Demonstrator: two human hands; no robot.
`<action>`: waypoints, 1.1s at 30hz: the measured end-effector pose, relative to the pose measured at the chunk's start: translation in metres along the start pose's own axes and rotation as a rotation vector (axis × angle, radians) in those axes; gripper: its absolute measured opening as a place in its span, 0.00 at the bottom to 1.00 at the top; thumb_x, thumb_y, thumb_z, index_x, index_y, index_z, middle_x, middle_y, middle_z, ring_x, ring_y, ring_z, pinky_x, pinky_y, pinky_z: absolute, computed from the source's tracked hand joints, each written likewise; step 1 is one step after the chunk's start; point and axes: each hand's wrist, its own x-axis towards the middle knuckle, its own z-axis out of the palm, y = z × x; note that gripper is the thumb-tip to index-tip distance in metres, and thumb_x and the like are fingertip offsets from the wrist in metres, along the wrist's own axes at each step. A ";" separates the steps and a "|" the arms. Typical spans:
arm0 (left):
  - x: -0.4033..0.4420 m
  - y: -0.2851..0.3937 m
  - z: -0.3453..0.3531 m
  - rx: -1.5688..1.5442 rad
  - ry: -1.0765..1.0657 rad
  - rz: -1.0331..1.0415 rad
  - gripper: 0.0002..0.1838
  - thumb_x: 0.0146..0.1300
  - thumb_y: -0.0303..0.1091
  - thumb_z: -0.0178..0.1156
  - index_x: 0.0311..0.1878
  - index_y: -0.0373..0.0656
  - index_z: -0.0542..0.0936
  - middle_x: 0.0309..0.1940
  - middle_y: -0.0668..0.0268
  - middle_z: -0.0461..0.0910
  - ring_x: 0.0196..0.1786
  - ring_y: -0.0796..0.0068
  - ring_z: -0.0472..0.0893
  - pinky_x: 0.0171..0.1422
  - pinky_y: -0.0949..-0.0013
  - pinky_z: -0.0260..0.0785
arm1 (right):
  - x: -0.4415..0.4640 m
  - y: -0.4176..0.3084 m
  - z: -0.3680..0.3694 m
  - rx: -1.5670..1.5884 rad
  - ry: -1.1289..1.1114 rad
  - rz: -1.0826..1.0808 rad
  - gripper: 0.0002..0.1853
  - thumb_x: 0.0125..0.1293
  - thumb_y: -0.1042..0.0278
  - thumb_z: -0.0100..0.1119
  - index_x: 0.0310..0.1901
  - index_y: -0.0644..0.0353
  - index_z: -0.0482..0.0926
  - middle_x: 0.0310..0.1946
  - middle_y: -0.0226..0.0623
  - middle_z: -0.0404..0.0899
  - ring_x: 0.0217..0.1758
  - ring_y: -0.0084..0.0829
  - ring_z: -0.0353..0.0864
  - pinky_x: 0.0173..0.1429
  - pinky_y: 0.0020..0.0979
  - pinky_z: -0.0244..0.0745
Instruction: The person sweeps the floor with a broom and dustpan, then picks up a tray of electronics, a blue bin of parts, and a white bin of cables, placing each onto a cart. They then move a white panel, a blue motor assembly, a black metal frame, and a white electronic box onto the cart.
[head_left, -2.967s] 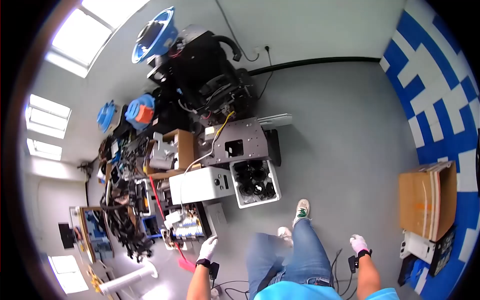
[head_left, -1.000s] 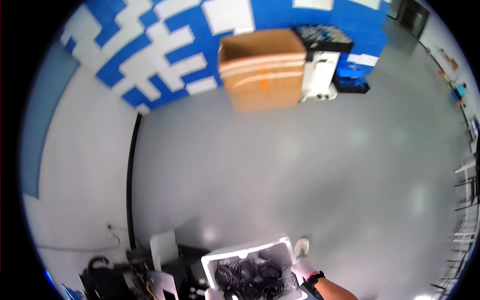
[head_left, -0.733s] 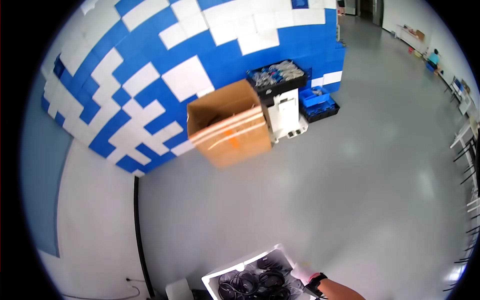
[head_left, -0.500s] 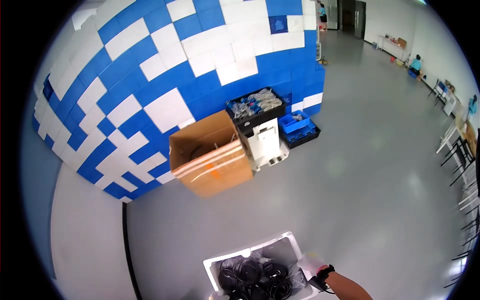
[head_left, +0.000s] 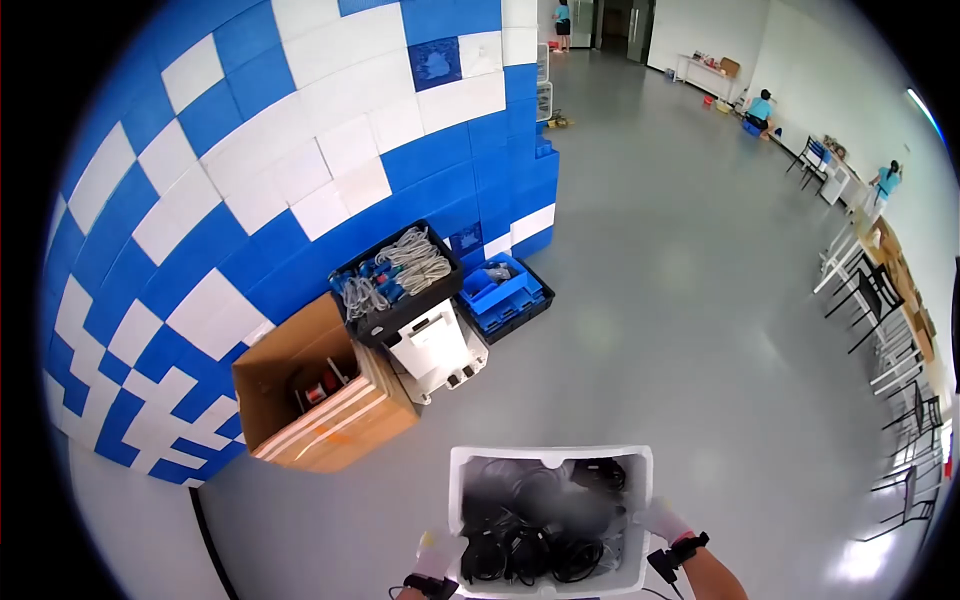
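A white bin (head_left: pixel 552 456) filled with coiled black cables (head_left: pixel 530 545) is held up at the bottom centre of the view. My left hand (head_left: pixel 440 553), in a white glove, grips its left side. On the right side of the bin, my right hand (head_left: pixel 662 521) has hold of the wall, also gloved. Both wrists carry black straps with small devices. The fingers are partly blurred against the bin's edges.
Left of centre stand an open cardboard box (head_left: pixel 340 440), a black crate of grey cables (head_left: pixel 410 318) on a white unit (head_left: pixel 440 352), and blue trays (head_left: pixel 505 300). Chairs and tables (head_left: pixel 905 290) line the right wall. Several people are far off.
The view has swung right, away from the equipment. My hands, apart and away from the bin at first, now hold it, and it has come fully into view with my left hand.
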 end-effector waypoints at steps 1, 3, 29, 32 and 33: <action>0.020 0.014 0.006 0.033 0.021 0.104 0.16 0.38 0.42 0.62 0.23 0.37 0.78 0.19 0.57 0.77 0.26 0.60 0.78 0.31 0.59 0.69 | 0.011 0.000 -0.015 0.048 0.028 0.040 0.22 0.44 0.57 0.56 0.34 0.70 0.77 0.30 0.52 0.77 0.37 0.47 0.77 0.40 0.40 0.71; 0.071 0.064 0.027 0.085 -0.071 0.047 0.16 0.40 0.42 0.61 0.24 0.37 0.79 0.21 0.54 0.77 0.27 0.56 0.77 0.32 0.58 0.68 | 0.037 0.006 -0.061 0.049 0.103 0.017 0.20 0.42 0.59 0.57 0.31 0.71 0.77 0.26 0.52 0.78 0.33 0.47 0.78 0.37 0.40 0.72; 0.092 -0.021 -0.040 -0.353 0.055 -0.521 0.22 0.45 0.39 0.54 0.47 0.46 0.73 0.38 0.52 0.77 0.45 0.53 0.75 0.50 0.58 0.67 | 0.273 -0.179 -0.024 -1.063 -0.358 -0.972 0.11 0.59 0.63 0.45 0.34 0.58 0.76 0.30 0.44 0.76 0.33 0.46 0.76 0.38 0.43 0.69; 0.062 -0.074 -0.090 -0.344 0.070 -0.596 0.21 0.46 0.40 0.54 0.44 0.43 0.75 0.37 0.53 0.77 0.44 0.54 0.76 0.50 0.58 0.67 | 0.227 -0.215 0.060 -0.754 -0.268 -0.528 0.12 0.59 0.62 0.45 0.34 0.59 0.76 0.28 0.44 0.76 0.33 0.46 0.76 0.38 0.43 0.70; 0.051 -0.103 -0.089 -0.326 0.127 -0.625 0.20 0.44 0.41 0.56 0.42 0.42 0.76 0.34 0.53 0.78 0.42 0.54 0.76 0.47 0.58 0.68 | 0.216 -0.234 0.077 -0.919 -0.486 -0.794 0.17 0.59 0.56 0.46 0.34 0.64 0.76 0.26 0.47 0.77 0.33 0.45 0.77 0.37 0.42 0.69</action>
